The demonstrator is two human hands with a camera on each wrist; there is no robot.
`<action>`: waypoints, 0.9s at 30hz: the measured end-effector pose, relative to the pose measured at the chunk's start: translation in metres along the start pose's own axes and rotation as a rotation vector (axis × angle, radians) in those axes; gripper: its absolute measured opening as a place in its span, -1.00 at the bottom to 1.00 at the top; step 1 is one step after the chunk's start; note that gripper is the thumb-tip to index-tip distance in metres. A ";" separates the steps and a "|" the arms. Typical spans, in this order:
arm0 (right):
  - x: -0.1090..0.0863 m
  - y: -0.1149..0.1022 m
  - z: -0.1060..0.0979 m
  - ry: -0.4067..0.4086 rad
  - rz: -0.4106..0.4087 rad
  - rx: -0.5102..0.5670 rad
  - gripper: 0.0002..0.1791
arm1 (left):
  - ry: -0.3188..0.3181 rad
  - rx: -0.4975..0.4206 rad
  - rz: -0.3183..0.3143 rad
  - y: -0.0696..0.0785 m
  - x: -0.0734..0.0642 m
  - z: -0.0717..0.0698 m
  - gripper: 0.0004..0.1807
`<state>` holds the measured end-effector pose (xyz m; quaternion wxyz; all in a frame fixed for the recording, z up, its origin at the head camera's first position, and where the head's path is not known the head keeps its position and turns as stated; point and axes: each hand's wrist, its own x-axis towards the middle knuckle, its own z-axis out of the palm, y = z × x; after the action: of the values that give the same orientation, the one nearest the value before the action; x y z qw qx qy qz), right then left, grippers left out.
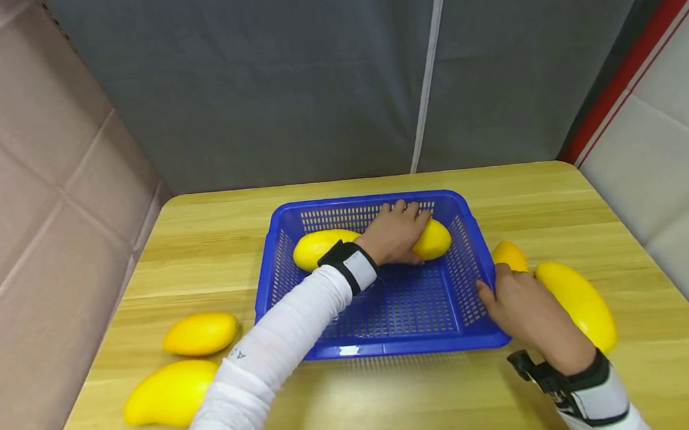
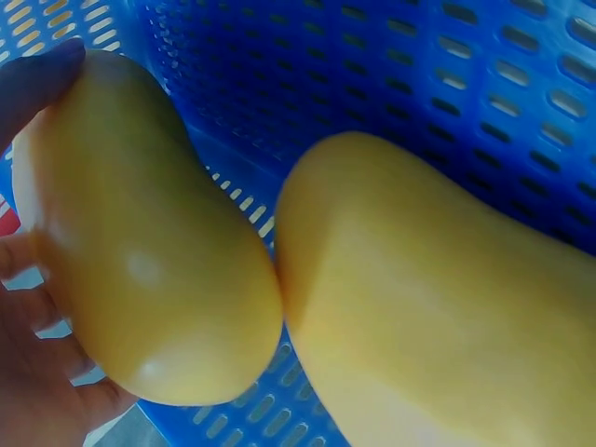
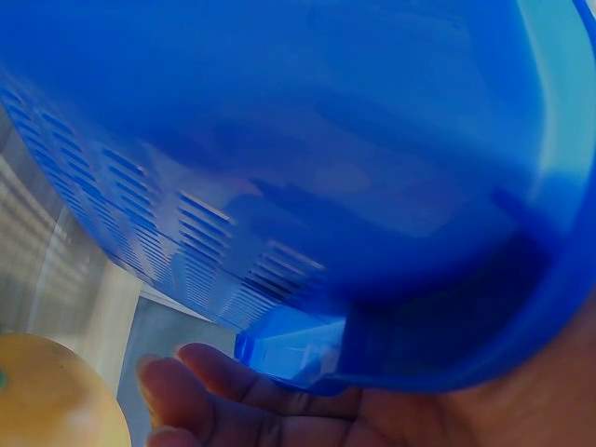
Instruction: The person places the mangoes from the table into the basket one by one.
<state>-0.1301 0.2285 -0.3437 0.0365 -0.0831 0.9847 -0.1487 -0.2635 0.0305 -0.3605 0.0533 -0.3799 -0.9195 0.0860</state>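
My left hand [image 1: 399, 232] reaches into a blue plastic basket [image 1: 391, 346] and holds a yellow mango [image 1: 434, 240] near the back right corner. In the left wrist view the thumb and fingers curl round that mango [image 2: 140, 242]. Beside it, along the back wall, lies a second mango [image 2: 428, 307], partly covered by the left wrist in the head view. At the basket's right side my right hand [image 1: 524, 302] grips the rim near the front corner. The right wrist view shows its fingers [image 3: 251, 400] under the rim, against the outer wall [image 3: 307, 121].
Two mangoes lie on the wooden table [image 1: 396, 407] left of the basket: a smaller one [image 1: 201, 334] and a larger one [image 1: 170, 394], partly behind the left sleeve. Right of the basket lie a small mango [image 1: 510, 256] and a big one [image 1: 579, 304], close by the right hand.
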 end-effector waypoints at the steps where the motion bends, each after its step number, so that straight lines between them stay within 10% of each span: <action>1: 0.000 0.000 0.000 0.001 -0.002 0.003 -0.57 | 0.004 0.000 0.002 0.000 0.000 0.000 0.00; 27: -0.001 0.000 -0.001 -0.012 0.006 0.014 -0.57 | -0.010 0.011 0.030 -0.002 -0.003 0.003 -0.14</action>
<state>-0.1292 0.2291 -0.3428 0.0435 -0.0810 0.9836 -0.1550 -0.2632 0.0264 -0.3633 0.0492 -0.3928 -0.9135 0.0936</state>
